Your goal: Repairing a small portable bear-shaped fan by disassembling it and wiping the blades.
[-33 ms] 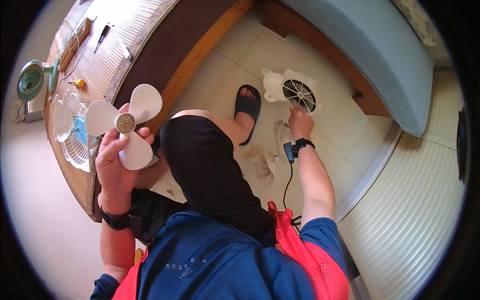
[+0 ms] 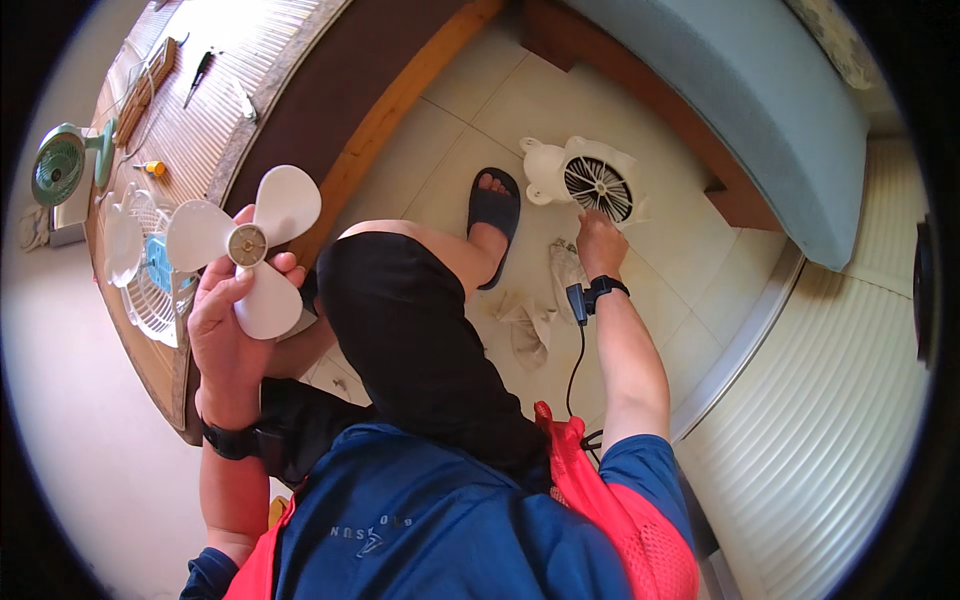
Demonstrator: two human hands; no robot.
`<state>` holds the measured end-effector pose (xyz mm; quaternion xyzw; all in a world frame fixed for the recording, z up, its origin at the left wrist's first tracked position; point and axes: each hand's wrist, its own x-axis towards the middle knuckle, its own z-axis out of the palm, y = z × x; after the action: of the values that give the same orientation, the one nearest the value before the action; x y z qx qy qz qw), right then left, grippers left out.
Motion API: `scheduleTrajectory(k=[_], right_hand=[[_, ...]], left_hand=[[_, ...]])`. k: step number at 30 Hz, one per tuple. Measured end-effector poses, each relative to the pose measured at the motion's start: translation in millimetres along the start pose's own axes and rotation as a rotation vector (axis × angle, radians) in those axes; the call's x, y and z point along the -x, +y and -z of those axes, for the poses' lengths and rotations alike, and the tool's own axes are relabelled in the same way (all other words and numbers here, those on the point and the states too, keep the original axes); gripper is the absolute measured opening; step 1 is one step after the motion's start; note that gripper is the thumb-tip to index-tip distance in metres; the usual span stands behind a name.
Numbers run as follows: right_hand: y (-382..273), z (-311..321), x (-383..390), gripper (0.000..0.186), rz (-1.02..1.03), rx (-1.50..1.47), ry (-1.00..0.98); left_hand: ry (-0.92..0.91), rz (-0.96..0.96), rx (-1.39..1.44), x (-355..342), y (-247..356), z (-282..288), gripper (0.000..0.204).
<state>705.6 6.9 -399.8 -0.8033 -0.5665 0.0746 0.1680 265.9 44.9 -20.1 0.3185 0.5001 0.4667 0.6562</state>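
A white three-bladed fan blade (image 2: 284, 204) is gripped in my left hand (image 2: 222, 325), its round hub turned toward me and my thumb just below the hub. My right hand (image 2: 600, 244) reaches down to the floor, closed, at the lower edge of a white fan housing (image 2: 578, 150) with a dark round grille (image 2: 600, 190). What its fingers hold, if anything, is hidden under the hand. Behind my left hand, on the table, lies a white wire fan guard (image 2: 150, 300) with a light blue centre.
On the wooden table (image 2: 225, 120) lie a yellow-handled screwdriver (image 2: 153, 168), a dark slim tool (image 2: 199, 78) and a brown strip-shaped block (image 2: 148, 90). A small green fan (image 2: 62, 165) stands at its far left. Crumpled cloths (image 2: 527, 330) lie near my sandalled foot (image 2: 493, 220). A blue-covered seat (image 2: 740, 100) borders the floor.
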Motion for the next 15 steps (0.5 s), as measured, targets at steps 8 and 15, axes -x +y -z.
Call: scheduleTrajectory(k=[8,15], right_hand=[[34.8,-46.4,75.1,0.035,-0.634,-0.317,0.062],[71.7,-87.9,141.7,0.044,-0.855,-0.236,-0.569]], left_hand=[[-0.013,-0.024,0.033,-12.7,3.4,-14.5,0.076],[0.001,-0.020,-0.001,-9.4,5.1,-16.0,0.078]])
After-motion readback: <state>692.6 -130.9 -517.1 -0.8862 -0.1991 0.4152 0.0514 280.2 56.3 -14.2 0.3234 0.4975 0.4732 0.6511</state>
